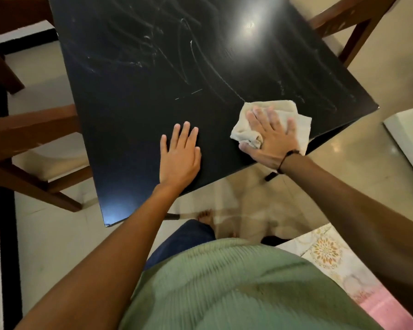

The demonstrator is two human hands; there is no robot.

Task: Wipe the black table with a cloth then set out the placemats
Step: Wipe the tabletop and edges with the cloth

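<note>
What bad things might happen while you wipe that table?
The cloth lies near the corner of the black table, so the right hand pressing it might sweep it off the edge. White streaks farther back might get missed. The left hand, flat on the top, may leave prints.

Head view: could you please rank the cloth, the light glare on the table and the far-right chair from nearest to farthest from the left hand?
From the left hand:
1. Cloth, just to its right, under the right hand.
2. Light glare, far across the table.
3. Chair, beyond the far-right edge.
</note>
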